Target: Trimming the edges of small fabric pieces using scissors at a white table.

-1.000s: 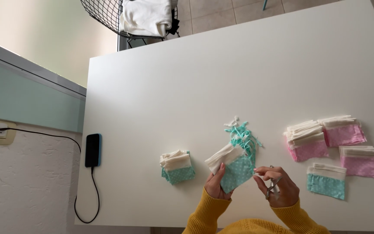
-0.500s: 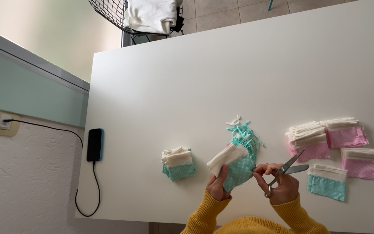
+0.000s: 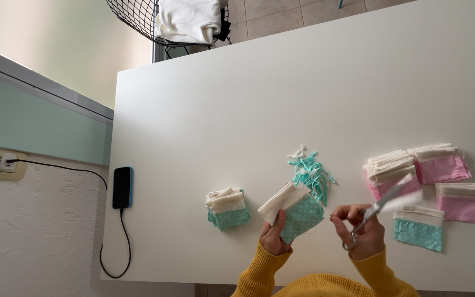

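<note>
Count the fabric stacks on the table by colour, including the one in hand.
Teal-and-cream stacks: 3 – left pile, one held in the left hand at, one at right.
Pink-and-cream stacks: 3 –.
Total: 6

Bright, even daylight; soft shadows; scissors (image 3: 383, 202) motion-blurred, rest sharp.

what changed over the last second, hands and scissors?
The right hand now has the scissors raised, blades pointing up-right over the pink stacks; a second ago they were tucked in the hand. The left hand keeps its grip on the teal-and-cream fabric piece. Stacks, scraps and phone stayed put.
</note>
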